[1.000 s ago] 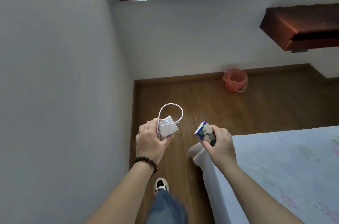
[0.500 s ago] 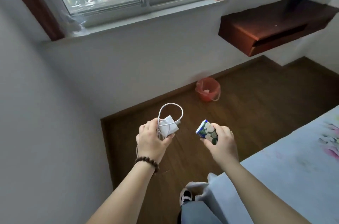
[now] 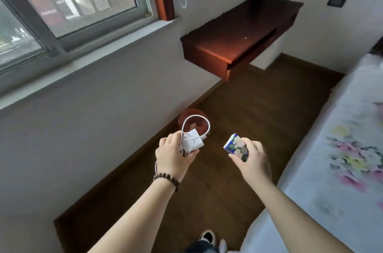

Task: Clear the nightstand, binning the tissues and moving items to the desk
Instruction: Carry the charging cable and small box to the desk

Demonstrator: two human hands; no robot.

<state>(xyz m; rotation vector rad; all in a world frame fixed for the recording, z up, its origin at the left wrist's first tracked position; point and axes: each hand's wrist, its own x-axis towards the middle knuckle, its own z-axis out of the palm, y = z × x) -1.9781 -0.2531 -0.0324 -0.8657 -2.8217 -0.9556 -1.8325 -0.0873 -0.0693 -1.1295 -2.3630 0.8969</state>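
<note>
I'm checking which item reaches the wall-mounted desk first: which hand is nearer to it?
Right, as far as this view shows. The right hand, holding the tissue pack, is below the desk. The left hand, holding the charger, is further left, towards the window wall.

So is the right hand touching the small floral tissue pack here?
Touching. The head view shows the right hand with fingers and thumb pinching the tissue pack, no gap between them.

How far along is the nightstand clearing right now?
Done: both items are picked up. In hand: left hand holds the white charger block with looped cable; right hand holds the small floral-printed tissue pack. Left: setting them on the dark red wall-mounted wooden desk ahead. Nightstand not in view.
</note>
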